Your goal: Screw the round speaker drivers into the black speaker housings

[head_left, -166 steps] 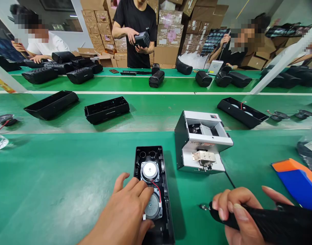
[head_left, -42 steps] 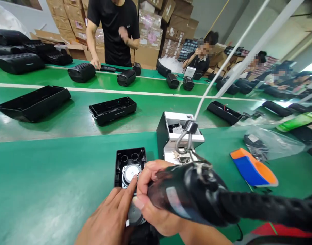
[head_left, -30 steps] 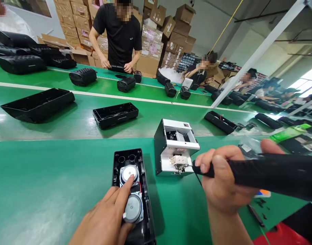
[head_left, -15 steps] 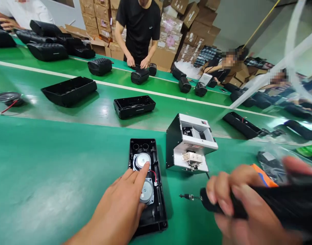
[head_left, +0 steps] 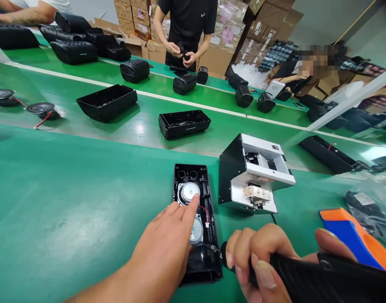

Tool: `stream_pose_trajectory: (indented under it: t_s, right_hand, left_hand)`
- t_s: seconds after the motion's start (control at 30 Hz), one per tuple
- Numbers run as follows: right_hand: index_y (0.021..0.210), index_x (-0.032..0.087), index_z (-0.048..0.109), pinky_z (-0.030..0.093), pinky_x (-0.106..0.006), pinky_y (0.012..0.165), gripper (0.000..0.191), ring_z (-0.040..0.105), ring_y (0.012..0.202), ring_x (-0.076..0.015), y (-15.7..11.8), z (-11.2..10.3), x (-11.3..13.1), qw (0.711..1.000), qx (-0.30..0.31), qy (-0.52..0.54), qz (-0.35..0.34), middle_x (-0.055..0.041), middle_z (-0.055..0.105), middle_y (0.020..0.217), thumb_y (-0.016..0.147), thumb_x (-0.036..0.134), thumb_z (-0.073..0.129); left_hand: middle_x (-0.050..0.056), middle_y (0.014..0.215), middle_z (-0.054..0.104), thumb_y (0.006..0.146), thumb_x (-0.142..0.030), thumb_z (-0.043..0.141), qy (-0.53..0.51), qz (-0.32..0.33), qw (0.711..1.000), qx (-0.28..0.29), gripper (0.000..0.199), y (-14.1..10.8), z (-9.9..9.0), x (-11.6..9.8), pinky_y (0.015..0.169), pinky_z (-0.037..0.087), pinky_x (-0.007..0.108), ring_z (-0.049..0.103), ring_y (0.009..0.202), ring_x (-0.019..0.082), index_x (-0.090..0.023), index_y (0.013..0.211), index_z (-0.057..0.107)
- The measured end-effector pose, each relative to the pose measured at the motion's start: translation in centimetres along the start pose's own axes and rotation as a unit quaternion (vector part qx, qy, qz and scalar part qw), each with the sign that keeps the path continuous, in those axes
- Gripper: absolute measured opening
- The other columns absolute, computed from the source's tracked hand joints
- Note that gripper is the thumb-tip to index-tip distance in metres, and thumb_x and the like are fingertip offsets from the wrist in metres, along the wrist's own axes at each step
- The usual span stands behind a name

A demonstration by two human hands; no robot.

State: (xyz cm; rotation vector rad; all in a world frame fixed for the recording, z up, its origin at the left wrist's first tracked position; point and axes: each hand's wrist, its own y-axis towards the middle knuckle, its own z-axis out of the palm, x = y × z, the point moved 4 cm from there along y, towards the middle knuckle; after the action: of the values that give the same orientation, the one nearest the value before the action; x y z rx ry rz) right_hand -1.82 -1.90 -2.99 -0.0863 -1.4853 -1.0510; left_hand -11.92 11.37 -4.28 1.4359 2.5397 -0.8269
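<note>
A: Where's the housing [head_left: 195,219]?
B: On the mat, under the left hand [head_left: 167,244]; its spread fingers press the speakers.
A: Right hand [head_left: 259,263]?
B: Fist closed on the screwdriver [head_left: 306,280], held level, tip at the housing's edge.
A: Risk?
B: The tip may slip and snag the red wire [head_left: 206,210].

green bench [head_left: 69,202], speaker housing [head_left: 195,223], feeder [head_left: 254,174]

Two round speaker drivers [head_left: 189,192] [head_left: 195,230] sit in one open black housing [head_left: 208,261]; two hands [head_left: 167,240] [head_left: 259,261] work there.
</note>
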Motion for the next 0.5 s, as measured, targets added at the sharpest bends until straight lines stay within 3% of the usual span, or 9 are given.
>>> stream_pose_trajectory:
  t_s: [0.07,0.13,0.33,0.5]
  right_hand:
    - [0.149,0.041,0.045,0.054,-0.03,0.057,0.044,0.056,0.056,-0.0129,-0.1,0.2,-0.2,1.0,-0.014,0.014,-0.006,0.0083,0.056,0.084,0.117,0.017,0.063]
    - [0.162,0.042,0.035,0.053,-0.03,0.057,0.058,0.056,0.058,-0.0134,-0.2,0.3,-0.5,1.0,-0.019,0.019,-0.015,0.008,0.055,0.085,0.118,0.017,0.062]
    - [0.155,0.039,0.042,0.052,-0.032,0.057,0.053,0.058,0.057,-0.0149,0.0,0.4,-1.0,1.0,0.001,0.006,-0.002,0.007,0.057,0.084,0.113,0.014,0.063]
    - [0.137,0.034,0.052,0.048,-0.029,0.049,0.035,0.053,0.053,-0.014,0.9,1.3,-0.9,0.999,0.031,0.015,-0.033,0.008,0.051,0.08,0.112,0.013,0.064]
  left_hand:
    - [0.02,0.155,0.071,0.098,-0.002,0.062,0.0,-0.005,1.0,0.003,0.095,0.0,0.0,0.0,0.113,0.065,0.05,0.073,0.135,0.035,-0.019,0.183,0.022]
    - [0.019,0.154,0.071,0.099,-0.004,0.062,0.001,-0.009,1.0,0.003,0.094,0.0,0.1,0.0,0.113,0.065,0.051,0.073,0.136,0.036,-0.02,0.183,0.022]
    - [0.021,0.159,0.069,0.096,-0.001,0.062,0.006,0.015,1.0,-0.018,0.095,0.2,0.6,0.0,0.118,0.062,0.052,0.069,0.144,0.037,-0.015,0.182,0.025]
    - [0.023,0.149,0.074,0.094,0.001,0.059,0.013,0.017,0.999,-0.025,0.094,0.2,0.5,-0.1,0.114,0.064,0.052,0.075,0.133,0.037,-0.011,0.181,0.026]
